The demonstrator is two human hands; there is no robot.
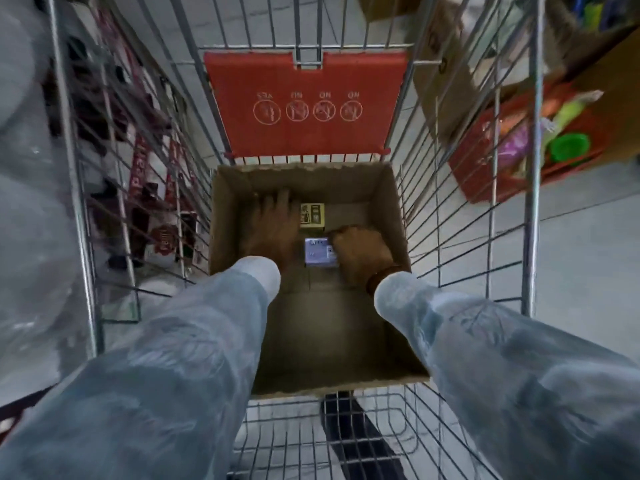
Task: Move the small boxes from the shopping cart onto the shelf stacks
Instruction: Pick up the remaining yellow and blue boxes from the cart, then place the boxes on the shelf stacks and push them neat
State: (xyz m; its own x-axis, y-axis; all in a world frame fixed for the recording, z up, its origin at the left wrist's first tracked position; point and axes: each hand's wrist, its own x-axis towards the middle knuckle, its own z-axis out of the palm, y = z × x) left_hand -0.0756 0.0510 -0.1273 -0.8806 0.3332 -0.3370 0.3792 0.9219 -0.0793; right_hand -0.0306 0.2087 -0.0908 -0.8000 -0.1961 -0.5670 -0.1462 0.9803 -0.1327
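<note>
Hands reach deep into the cardboard carton in the shopping cart: right hand closes its grip on the lilac small box, left hand lies open and flat beside the yellow small box, probably to gather both.

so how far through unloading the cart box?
Done: the carton looks nearly emptied, floor mostly bare. In hand: both hands are down inside, right hand at the purple-white box, left hand flat beside the yellow box. Left: both boxes; shelf out of view.
</note>
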